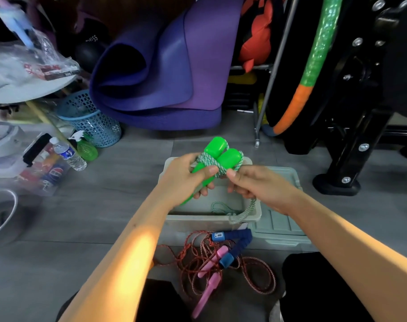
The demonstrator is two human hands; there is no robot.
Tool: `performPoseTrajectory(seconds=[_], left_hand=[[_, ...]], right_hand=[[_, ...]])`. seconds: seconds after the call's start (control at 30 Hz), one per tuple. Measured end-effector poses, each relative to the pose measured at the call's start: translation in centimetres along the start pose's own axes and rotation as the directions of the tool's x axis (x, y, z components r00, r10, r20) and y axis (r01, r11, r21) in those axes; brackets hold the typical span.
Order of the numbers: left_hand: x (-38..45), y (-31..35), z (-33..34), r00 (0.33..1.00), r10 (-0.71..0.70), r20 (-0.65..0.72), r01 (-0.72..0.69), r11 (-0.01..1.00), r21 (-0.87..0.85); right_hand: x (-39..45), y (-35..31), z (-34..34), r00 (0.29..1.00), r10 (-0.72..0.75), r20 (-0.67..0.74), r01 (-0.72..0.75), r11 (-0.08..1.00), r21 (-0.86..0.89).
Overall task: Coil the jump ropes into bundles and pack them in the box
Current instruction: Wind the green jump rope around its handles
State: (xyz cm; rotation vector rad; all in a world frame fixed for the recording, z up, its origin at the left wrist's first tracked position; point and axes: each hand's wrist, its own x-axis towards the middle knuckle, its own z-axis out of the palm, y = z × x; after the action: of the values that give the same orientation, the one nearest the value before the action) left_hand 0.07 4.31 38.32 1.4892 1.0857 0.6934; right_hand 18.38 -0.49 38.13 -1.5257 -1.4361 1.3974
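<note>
Looking down from my head camera, I grip the two green handles (217,159) together in my left hand (186,177), thumb pressed on the green-and-white rope (211,162) wound round them. My right hand (255,184) pinches the rope just beside that wrap, and its loose tail drops over the rim into the clear box (255,214) below my hands. I judge this first bundle only partly wound, with the tail left to coil. Nothing bundled lies in the box yet. On the floor near my knees wait the red rope with pink handles (211,263) and the blue-handled rope (235,242), both untouched, tangled together; the lid (281,228) lies beside the box.
</note>
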Motion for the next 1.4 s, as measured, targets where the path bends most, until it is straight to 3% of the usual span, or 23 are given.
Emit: performPoseTrajectory(seconds=[0.1, 0.23, 0.33, 0.5, 0.6, 0.73, 0.8, 0.9, 1.03, 1.17, 1.27, 1.4], left_hand=[[0.2, -0.3, 0.5, 1.000, 0.006, -0.023, -0.006, 0.999, 0.037], [0.5, -0.1, 0.8, 1.000, 0.011, -0.030, -0.010, 1.000, 0.027], [0.5, -0.2, 0.7, 0.999, -0.001, -0.053, 0.004, 0.998, 0.055], [0.7, -1.1, 0.2, 0.982, -0.033, -0.185, 0.061, 0.987, 0.146], [1.0, -1.4, 0.2, 0.993, -0.074, -0.097, 0.096, 0.962, 0.254], [0.6, -1.2, 1.3, 0.960, -0.188, 0.209, 0.096, 0.918, 0.385], [0.2, -1.1, 2.0, 0.908, -0.250, 0.335, 0.084, 0.894, 0.441], [-0.4, -0.6, 2.4, 0.852, -0.223, 0.474, 0.022, 0.920, 0.392], [-1.2, -0.1, 2.4, 0.825, -0.173, 0.538, 0.015, 0.958, 0.286], [-1.6, 0.3, 2.3, 0.831, -0.115, 0.544, 0.015, 0.983, 0.184], [-1.4, 0.4, 2.2, 0.867, -0.104, 0.487, 0.004, 0.980, 0.201], [-1.2, 0.1, 1.7, 0.904, -0.089, 0.418, 0.021, 0.986, 0.165]], right_hand=[[0.3, -0.1, 0.1, 0.983, -0.089, -0.159, 0.041, 0.958, -0.283], [0.3, -0.7, 0.4, 0.940, -0.203, -0.273, 0.070, 0.902, -0.427], [0.2, -0.4, 0.1, 0.954, -0.221, -0.203, 0.085, 0.848, -0.523], [-0.3, -0.6, -0.1, 0.942, -0.313, -0.119, 0.102, 0.605, -0.790], [-0.5, -0.7, -0.3, 0.904, -0.425, -0.053, 0.174, 0.477, -0.861], [-0.2, -0.6, -0.7, 0.870, -0.491, 0.032, 0.322, 0.518, -0.793], [-0.2, -0.6, -0.9, 0.906, -0.423, 0.035, 0.305, 0.592, -0.746], [-0.2, -1.2, -1.4, 0.948, -0.317, -0.035, 0.225, 0.741, -0.633], [0.4, -1.1, -2.6, 0.980, -0.199, 0.007, 0.179, 0.864, -0.470], [0.8, -0.5, -3.1, 0.982, -0.162, 0.099, 0.175, 0.975, -0.139], [0.9, -0.4, -3.0, 0.997, -0.057, 0.047, 0.055, 0.998, 0.028], [0.7, -0.4, -2.8, 0.991, 0.030, 0.128, -0.042, 0.995, 0.092]])
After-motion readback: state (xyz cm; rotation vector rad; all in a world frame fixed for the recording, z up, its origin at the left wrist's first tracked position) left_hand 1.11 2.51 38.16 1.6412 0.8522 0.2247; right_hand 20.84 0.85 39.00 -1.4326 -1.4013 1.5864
